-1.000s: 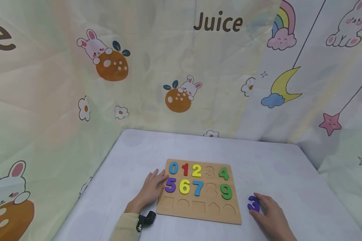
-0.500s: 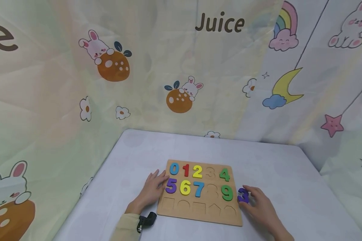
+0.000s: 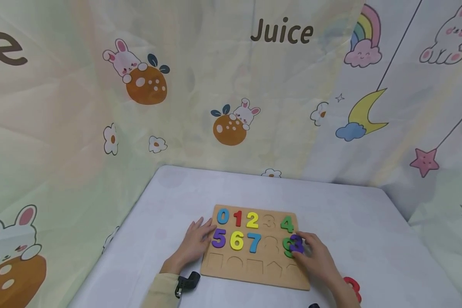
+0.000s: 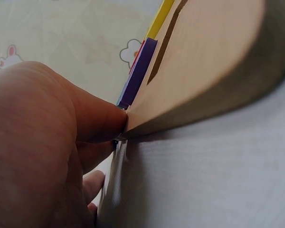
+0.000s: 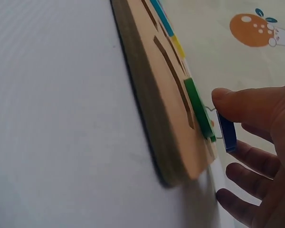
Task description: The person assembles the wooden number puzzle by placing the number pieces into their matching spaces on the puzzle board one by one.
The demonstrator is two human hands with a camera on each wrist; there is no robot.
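A wooden number board point(image 3: 250, 276) lies on the table with coloured number pieces in it. The 3 recess point(image 3: 268, 221) in its top row and the recess between the blue 7 point(image 3: 254, 242) and the green 9 point(image 3: 286, 247) hold no piece. My right hand point(image 3: 317, 256) pinches a purple 3 point(image 3: 297, 244) between thumb and fingers. It hangs over the green 9 and partly covers it; in the right wrist view the piece point(image 5: 227, 134) is apart from the board. My left hand point(image 3: 194, 243) touches the board's left edge beside the purple 5 point(image 3: 218, 238), fingers fairly straight.
A red number piece point(image 3: 353, 287) lies on the white table point(image 3: 331, 205), partly behind my right forearm. The lower row of the board has several shape outlines. A printed cloth point(image 3: 185, 107) hangs behind the table.
My right hand has carried the purple 3 leftward from the table's right side to over the green 9. The red piece has come into view. My left hand has stayed at the board's edge.
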